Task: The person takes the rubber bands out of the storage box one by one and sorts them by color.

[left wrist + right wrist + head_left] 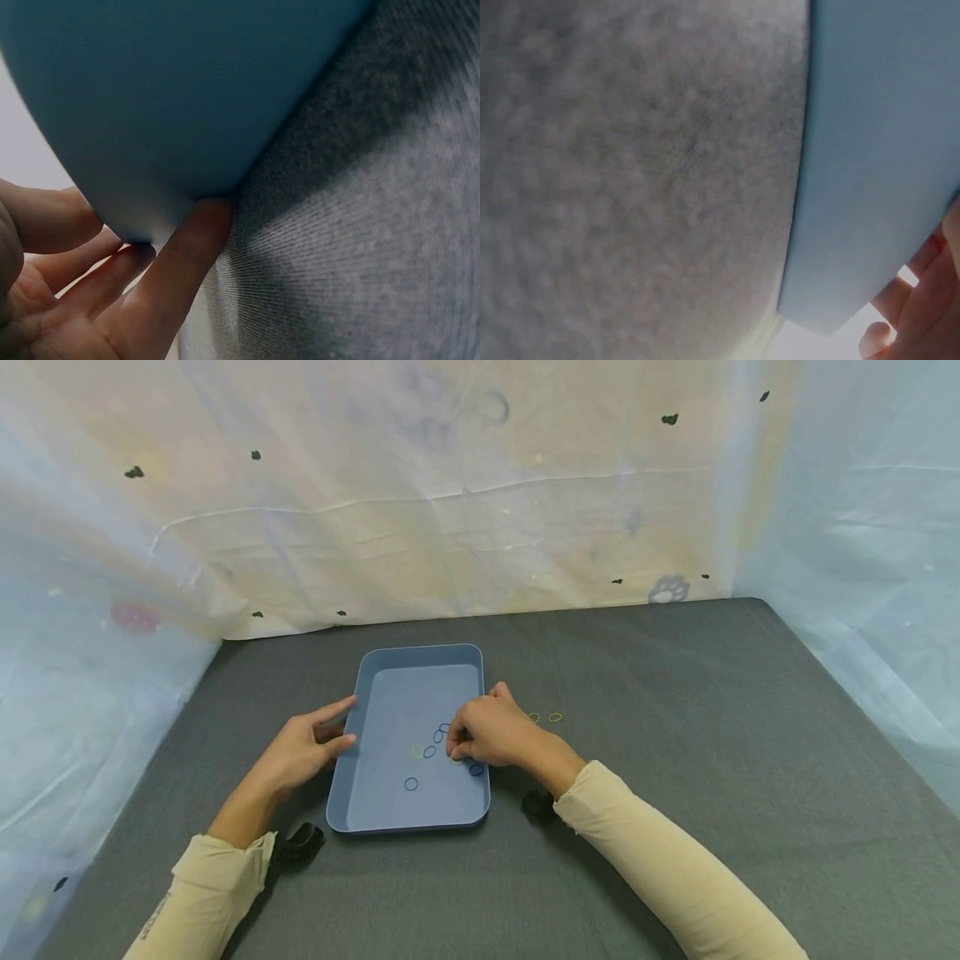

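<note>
A shallow blue tray [408, 814] lies on the grey cloth. At its left side my left hand [298, 750] grips the wall, thumb at the rim and fingers [214, 217] against the outside, as the left wrist view shows. My right hand [491, 727] reaches over the right wall, its fingertips pinched together low over the tray floor at a small yellow rubber band [455, 761]. Around it in the tray lie several thin blue rubber bands [430, 752] and a pale yellow band [417, 751]. In the right wrist view, the tray's outer wall [870, 150] partly hides the hand.
Two yellow rubber bands [555, 717] lie on the grey cloth [675, 718] right of the tray, one close behind the right hand. Black straps [300, 846] show at both wrists. A pale patterned curtain [465, 527] encloses the back and sides.
</note>
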The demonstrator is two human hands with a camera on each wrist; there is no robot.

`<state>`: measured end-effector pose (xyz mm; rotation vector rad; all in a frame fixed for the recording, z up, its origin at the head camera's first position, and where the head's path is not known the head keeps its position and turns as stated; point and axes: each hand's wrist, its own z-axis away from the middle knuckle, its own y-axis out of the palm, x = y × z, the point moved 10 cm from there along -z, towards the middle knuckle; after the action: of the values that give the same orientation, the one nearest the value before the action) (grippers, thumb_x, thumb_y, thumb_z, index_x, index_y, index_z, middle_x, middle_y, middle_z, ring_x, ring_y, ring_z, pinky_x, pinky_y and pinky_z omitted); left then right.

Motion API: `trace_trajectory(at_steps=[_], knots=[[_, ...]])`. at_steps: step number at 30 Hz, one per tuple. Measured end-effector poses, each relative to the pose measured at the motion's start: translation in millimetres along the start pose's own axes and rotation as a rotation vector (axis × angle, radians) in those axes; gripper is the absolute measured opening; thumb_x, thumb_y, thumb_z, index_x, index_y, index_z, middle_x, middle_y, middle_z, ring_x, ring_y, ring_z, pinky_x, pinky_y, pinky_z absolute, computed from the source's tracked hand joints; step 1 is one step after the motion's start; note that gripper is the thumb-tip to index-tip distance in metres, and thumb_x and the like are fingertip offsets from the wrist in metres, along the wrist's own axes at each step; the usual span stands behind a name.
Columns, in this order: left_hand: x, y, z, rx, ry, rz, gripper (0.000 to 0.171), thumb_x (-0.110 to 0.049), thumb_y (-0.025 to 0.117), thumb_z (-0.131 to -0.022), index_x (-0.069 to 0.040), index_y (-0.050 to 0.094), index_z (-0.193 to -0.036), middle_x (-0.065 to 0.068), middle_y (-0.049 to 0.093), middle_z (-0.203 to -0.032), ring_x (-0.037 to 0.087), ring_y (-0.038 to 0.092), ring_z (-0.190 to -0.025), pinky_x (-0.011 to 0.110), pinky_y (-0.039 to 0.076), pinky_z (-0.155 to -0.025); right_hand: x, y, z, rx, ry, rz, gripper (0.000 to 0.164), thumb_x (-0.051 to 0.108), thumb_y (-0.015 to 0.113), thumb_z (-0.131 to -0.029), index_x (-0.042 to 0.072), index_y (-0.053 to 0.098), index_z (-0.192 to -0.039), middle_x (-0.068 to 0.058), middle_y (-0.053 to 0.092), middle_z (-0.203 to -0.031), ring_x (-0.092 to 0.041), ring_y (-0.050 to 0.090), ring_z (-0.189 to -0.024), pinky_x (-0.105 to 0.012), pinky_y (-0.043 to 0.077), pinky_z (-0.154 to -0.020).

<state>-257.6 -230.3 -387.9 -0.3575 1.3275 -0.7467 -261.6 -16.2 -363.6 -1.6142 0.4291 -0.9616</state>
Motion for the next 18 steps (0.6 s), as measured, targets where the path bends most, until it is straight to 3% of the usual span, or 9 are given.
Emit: trace_trajectory(at_steps=[12, 18], knots=[[-2.6, -0.4, 0.2, -0.006, 0.011, -0.006, 0.066, -0.017, 0.06, -0.101, -0.022, 0.028, -0.159, 0.034, 0.043, -0.148, 0.046, 0.055, -0.128, 0.05, 0.058, -0.09, 0.0, -32.4, 16.4, -0.093, 0.025, -0.085, 0.005, 0.027, 0.081, -0.084, 0.031, 0.079, -0.085, 0.02, 0.072, -0.083, 0.001, 0.057, -0.072, -0.037, 0.032, -0.087], [-2.4, 0.4, 0.7, 0.0, 0.014, -0.009, 0.066, -0.018, 0.059, -0.101, -0.022, 0.027, -0.159, 0.034, 0.043, -0.148, 0.046, 0.055, -0.128, 0.05, 0.058, -0.091, -2.5, -49.6, 27.6, -0.139, 0.054, -0.1, 0.003, 0.026, 0.08, -0.085, 0.027, 0.079, -0.088, 0.017, 0.073, -0.088, 0.0, 0.057, -0.07, -0.034, 0.042, -0.089]])
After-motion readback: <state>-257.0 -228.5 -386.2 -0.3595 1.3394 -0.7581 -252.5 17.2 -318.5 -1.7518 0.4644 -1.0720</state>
